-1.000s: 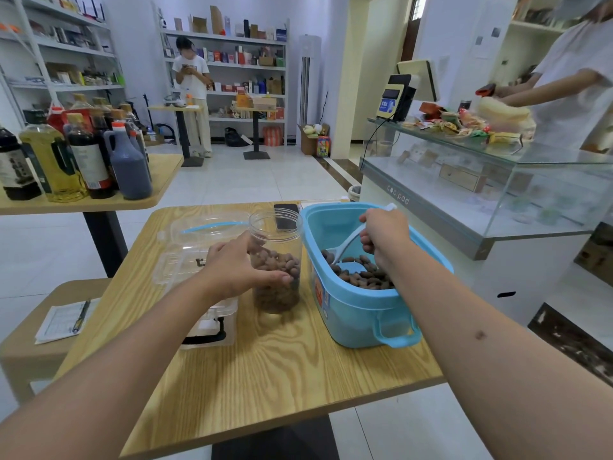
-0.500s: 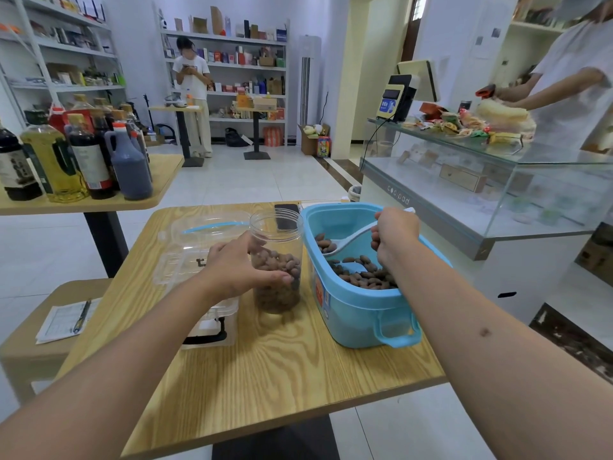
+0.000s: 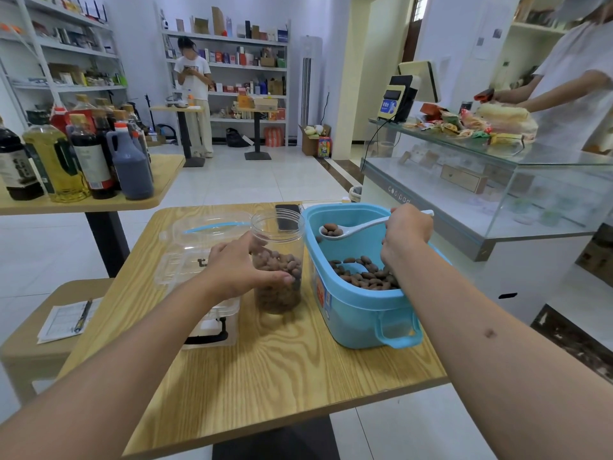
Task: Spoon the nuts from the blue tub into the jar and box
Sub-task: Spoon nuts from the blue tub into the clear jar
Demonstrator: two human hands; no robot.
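Lifted out of the nuts since a moment ago, the white spoon now hangs level above the far end of the blue tub, its bowl carrying a small heap of nuts (three or four, hard to count). One spoon, one tub, one clear jar and one clear plastic box stand on the wooden table. The right hand pinches the spoon's handle with curled fingers, the handle's tip sticking out past the knuckles. The left hand curls round the left side of the jar, thumb across the front, and holds it upright; the jar is just beside the tub and about half full of nuts. More loose nuts lie on the tub's floor, at the near side. The box sits left of the jar, lid open, partly behind the left hand. A dark phone lies flat behind the jar.
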